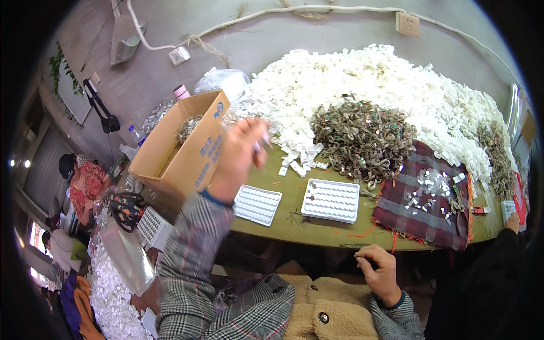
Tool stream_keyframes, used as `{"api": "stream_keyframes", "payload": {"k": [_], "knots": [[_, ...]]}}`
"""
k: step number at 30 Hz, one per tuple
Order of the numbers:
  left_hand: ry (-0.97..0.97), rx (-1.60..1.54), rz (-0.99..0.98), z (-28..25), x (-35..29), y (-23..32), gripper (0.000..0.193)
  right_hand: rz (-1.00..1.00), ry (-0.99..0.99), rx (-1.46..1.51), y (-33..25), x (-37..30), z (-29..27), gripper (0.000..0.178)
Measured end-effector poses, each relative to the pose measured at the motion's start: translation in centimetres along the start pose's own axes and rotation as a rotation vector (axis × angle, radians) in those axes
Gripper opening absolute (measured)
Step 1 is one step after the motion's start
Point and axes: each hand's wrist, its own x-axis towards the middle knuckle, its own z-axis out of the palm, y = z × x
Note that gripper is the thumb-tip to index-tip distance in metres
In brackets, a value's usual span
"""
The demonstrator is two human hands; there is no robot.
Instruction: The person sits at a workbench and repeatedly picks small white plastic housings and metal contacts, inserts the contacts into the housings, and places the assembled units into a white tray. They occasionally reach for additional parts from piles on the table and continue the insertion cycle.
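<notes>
My left hand (pixel 239 156) is raised over the table beside the cardboard box (pixel 207 153). It is blurred, its fingers curled round something small and pale that I cannot make out. Below it lies a white slotted tray (pixel 258 205). Another white slotted tray (pixel 330 211) sits to its right, with a few small dark pieces at its upper left. My right hand (pixel 381 273) is at the table's near edge, in front of my coat. Its thumb and fingers are pressed together; whatever they hold is too small to tell.
Small white plastic pieces (pixel 368 71) form a large heap along the wall. Before it lies a pile of grey-brown looped pieces (pixel 362 136). A plaid cloth (pixel 391 198) carries small clear parts. Another person's hand (pixel 512 222) is at the right edge; a person (pixel 88 181) is farther left.
</notes>
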Motion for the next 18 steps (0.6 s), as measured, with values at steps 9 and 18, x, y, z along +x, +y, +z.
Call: {"api": "stream_keyframes", "payload": {"k": [9, 18], "knots": [[-0.097, 1.118, 0.038, -2.2, 7.9, -8.0, 0.025, -0.082, -0.033, -0.105, 1.8, -0.1, -0.4, 0.013], [-0.193, 1.163, -0.188, 0.3, 4.6, -14.5, 0.027, -0.139, -0.058, -0.131, 2.0, 0.2, -0.4, 0.013]]}}
